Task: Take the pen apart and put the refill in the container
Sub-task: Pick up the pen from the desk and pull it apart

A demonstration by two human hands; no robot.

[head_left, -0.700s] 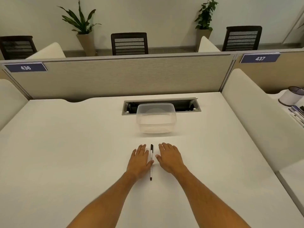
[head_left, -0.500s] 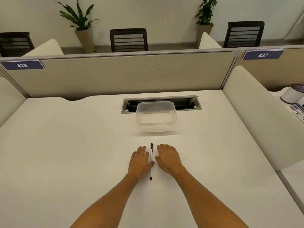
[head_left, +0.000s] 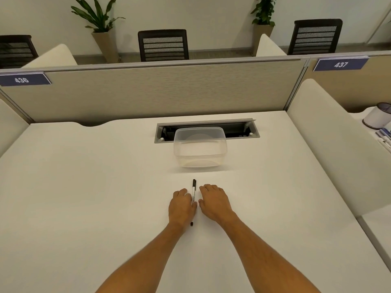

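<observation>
A slim white pen (head_left: 193, 190) with a black cap lies on the white desk (head_left: 84, 197), pointing away from me. My left hand (head_left: 181, 207) rests on its left side with the fingers curled in and the thumb across the pen's middle, hiding that stretch. My right hand (head_left: 213, 201) lies flat on the desk just right of the pen, fingers apart, holding nothing. A clear plastic container (head_left: 200, 150) stands empty a short way beyond the pen's capped end.
A grey cable slot (head_left: 241, 132) is cut into the desk behind the container, with a beige partition (head_left: 148, 94) beyond it. A padded divider (head_left: 330, 132) borders the right side. A white cup (head_left: 377, 118) and pens sit on the neighbouring desk.
My left hand's fingers have curled in and its thumb has come over the pen. The right hand stays flat beside it. The view has tilted slightly.
</observation>
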